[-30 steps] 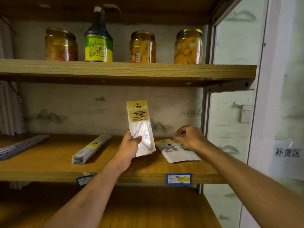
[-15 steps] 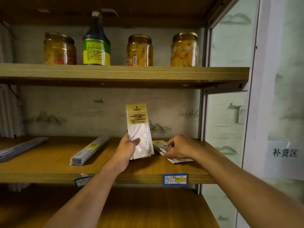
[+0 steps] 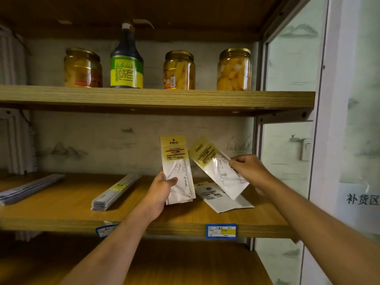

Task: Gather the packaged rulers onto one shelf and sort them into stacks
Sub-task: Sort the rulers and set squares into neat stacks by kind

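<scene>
My left hand (image 3: 162, 188) grips a clear plastic packet with a yellow header card and a set-square ruler inside (image 3: 177, 167), thumb curled across its front and fingers behind, holding it upright above the middle wooden shelf (image 3: 61, 202). My right hand (image 3: 246, 169) pinches a second yellow-headed clear ruler packet (image 3: 213, 165) by its right edge, tilted with its header leaning left, just beside the first packet; I cannot tell if the two touch. Below it, a few white packets lying back side up (image 3: 222, 198) rest flat on the right part of the shelf. Left of my left hand lies a stack of long narrow grey ruler packets (image 3: 115, 192), angled toward the far wall, and another long grey stack (image 3: 30, 188) sits at the far left edge. A blue and yellow price tag (image 3: 221, 231) is stuck to the near shelf edge.
</scene>
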